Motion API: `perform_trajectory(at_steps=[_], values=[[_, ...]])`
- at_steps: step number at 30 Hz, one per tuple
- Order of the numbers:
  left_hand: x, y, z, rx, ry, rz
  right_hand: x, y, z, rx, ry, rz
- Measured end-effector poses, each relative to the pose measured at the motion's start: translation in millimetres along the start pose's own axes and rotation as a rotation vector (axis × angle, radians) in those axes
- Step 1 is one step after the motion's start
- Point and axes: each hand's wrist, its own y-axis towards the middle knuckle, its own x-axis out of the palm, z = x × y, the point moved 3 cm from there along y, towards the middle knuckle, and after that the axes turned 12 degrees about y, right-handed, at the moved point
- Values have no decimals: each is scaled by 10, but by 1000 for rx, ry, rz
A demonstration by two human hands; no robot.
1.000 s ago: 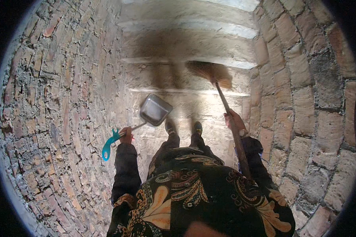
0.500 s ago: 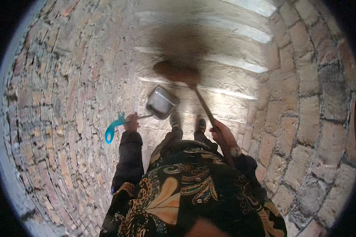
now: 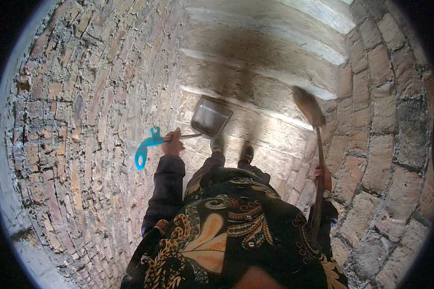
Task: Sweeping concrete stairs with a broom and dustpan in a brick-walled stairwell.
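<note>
My left hand point(image 3: 173, 143) is closed round the shaft of a long-handled dustpan point(image 3: 210, 117), just below its bright blue hooked grip point(image 3: 147, 143). The grey pan hangs over the step ahead of my feet, its inside facing up. On the right, my right hand point(image 3: 324, 179) is wrapped round the brown stick of a broom point(image 3: 308, 107). The broom's brush end points away from me, near the right end of a step and the wall. Its bristles are slightly blurred.
Pale stone steps point(image 3: 255, 65) with light edges lie ahead of my shoes point(image 3: 247, 153). A rough brick wall point(image 3: 82, 125) borders the left side, and another brick wall point(image 3: 376, 135) the right. Shadows fall across the steps.
The broom has swung from the middle of the steps over to the right wall, and my right hand has moved right with it. The dustpan sits slightly further right in view.
</note>
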Motion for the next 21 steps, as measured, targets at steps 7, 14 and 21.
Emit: perform_trajectory(at_steps=[7,14,21], values=[[249,-91,67,65,-9,-8,-90,213,385,36,-165,-46],[492,-65,192,85,46,-39,545,252,988,-196,-718,89],[646,6,203,67,73,-31,734,447,1540,-38,-523,45]])
